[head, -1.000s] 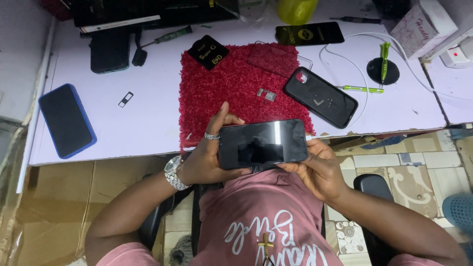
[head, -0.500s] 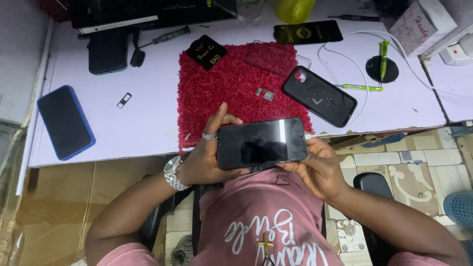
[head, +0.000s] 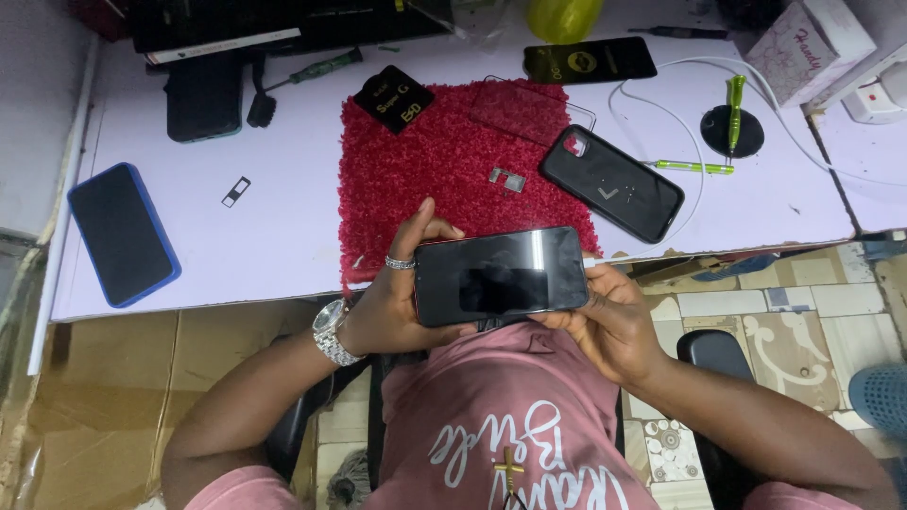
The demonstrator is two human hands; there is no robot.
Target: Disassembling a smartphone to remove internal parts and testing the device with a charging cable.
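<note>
From the head camera, the left hand [head: 392, 307] and right hand [head: 609, 321] grip a dark smartphone [head: 499, 276] by its short ends, fingers curled closed around the edges, screen up. Just beyond the fingertips lies a red mat [head: 444, 170] with a small metal part [head: 507, 178].

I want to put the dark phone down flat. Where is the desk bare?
Bare desk lies between the blue-cased phone and the red mat, except a small SIM tray. The right side is crowded: black phone case, white cable, green screwdrivers.
</note>
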